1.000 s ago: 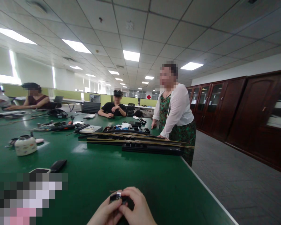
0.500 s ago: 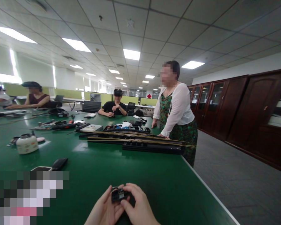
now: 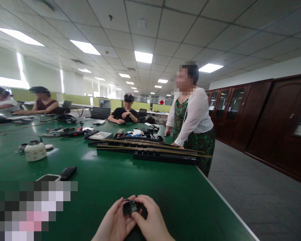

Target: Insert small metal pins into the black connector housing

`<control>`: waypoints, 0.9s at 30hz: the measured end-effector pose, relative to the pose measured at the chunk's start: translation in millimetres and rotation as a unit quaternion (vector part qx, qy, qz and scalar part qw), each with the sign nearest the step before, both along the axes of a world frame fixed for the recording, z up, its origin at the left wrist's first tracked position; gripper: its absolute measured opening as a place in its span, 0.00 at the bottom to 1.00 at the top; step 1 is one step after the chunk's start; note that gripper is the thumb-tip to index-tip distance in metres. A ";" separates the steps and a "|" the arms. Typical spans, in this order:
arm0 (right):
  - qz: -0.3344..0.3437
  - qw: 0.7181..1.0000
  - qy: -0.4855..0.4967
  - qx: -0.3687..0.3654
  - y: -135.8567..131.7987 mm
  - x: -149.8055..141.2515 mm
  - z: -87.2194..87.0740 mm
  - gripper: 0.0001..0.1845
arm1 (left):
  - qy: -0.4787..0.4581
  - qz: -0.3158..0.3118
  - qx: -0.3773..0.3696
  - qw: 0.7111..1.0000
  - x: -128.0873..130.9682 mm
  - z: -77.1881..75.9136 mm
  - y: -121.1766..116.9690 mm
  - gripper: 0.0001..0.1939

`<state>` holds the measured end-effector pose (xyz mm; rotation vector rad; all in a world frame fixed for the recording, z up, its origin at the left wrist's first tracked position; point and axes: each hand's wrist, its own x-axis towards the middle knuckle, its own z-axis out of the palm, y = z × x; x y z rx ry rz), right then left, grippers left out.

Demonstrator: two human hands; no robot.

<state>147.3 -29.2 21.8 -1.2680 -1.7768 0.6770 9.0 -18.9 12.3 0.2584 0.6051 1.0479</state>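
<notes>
A small black plastic part [image 3: 128, 208] with a greyish piece in its middle is held between both hands, above the near part of the green table [image 3: 100, 201]. My left hand [image 3: 115, 217] cradles it from the left and below, thumb along its side. From the right, my right hand [image 3: 150, 214] grips its edge between thumb and fingers. The part's exact kind is too small to tell, and its underside is hidden by the fingers.
Long black rails [image 3: 165, 158] with thin brass-coloured rods lie across the table ahead. To the left stand a white patterned jar [image 3: 35, 151] and a dark flat case [image 3: 68, 172]. A person [image 3: 193, 113] leans on the table's right edge; others sit farther back.
The whole view has shifted slightly, so things appear a little farther right. Both hands still hold the black part, which is turned slightly; left fingertips now show behind it.
</notes>
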 end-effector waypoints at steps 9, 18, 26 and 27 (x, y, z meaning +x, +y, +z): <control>-0.003 1.000 0.003 0.001 0.5 -0.4 -0.7 0.17 | 0.000 -0.010 0.002 1.000 -1.6 -3.4 1.5 0.13; -0.014 1.000 -0.005 -0.008 -0.3 0.8 -0.1 0.17 | -0.003 -0.009 0.010 1.000 -3.2 -5.8 2.3 0.12; -0.015 1.000 -0.017 -0.015 -2.6 1.0 2.1 0.16 | 0.004 -0.002 0.016 1.000 -2.0 -5.5 2.0 0.12; -0.015 1.000 -0.018 -0.015 -3.0 1.1 2.4 0.17 | 0.008 0.000 0.015 1.000 -1.6 -4.9 1.7 0.13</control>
